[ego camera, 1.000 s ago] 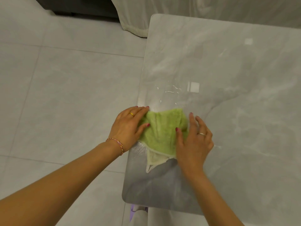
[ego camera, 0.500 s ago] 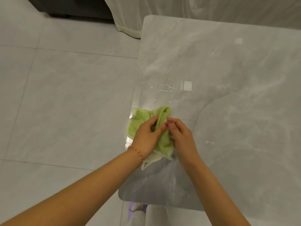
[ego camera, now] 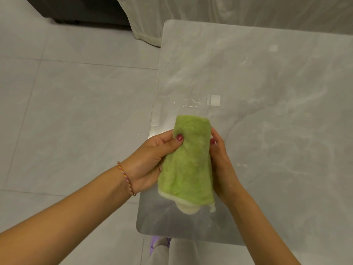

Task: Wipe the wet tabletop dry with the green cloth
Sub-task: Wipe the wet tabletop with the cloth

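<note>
The green cloth (ego camera: 188, 161) is folded into a long strip with a cream edge at its near end, held up off the grey marble tabletop (ego camera: 267, 115). My left hand (ego camera: 150, 159) grips its left side, thumb on top. My right hand (ego camera: 221, 163) holds its right side, fingers mostly hidden behind the cloth. Water droplets and streaks (ego camera: 188, 104) glisten on the tabletop just beyond the cloth, near the table's left edge.
The table's left edge (ego camera: 152, 119) runs beside pale floor tiles (ego camera: 72, 115). A cream curtain (ego camera: 149, 20) hangs at the far corner, next to dark furniture (ego camera: 82, 10). A purple shoe (ego camera: 158, 243) shows below the near table edge.
The cloth was pressed flat on the table, then bunched between both hands, and is now lifted off the surface and folded into a long strip.
</note>
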